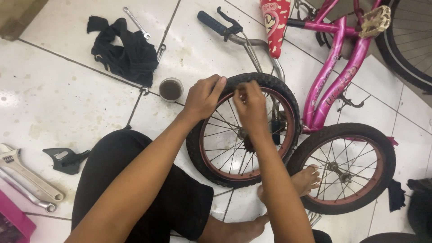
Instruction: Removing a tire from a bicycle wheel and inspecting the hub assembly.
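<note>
Left hand [204, 96] clamped on the tyre of a loose small wheel [243, 130] lying on the floor – right hand [252, 108] blurred at its rim, grip unclear. Pink bike frame [335, 72], second wheel [344, 166] just beside; black cloth [121, 49], small cup [171, 89], wrenches [27, 177] nearby.

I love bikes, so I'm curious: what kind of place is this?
Probably a small bike repair spot, maybe at home. A pink bicycle lies on the white tiled floor, both hands work on a loose wheel, and wrenches lie nearby.
</note>
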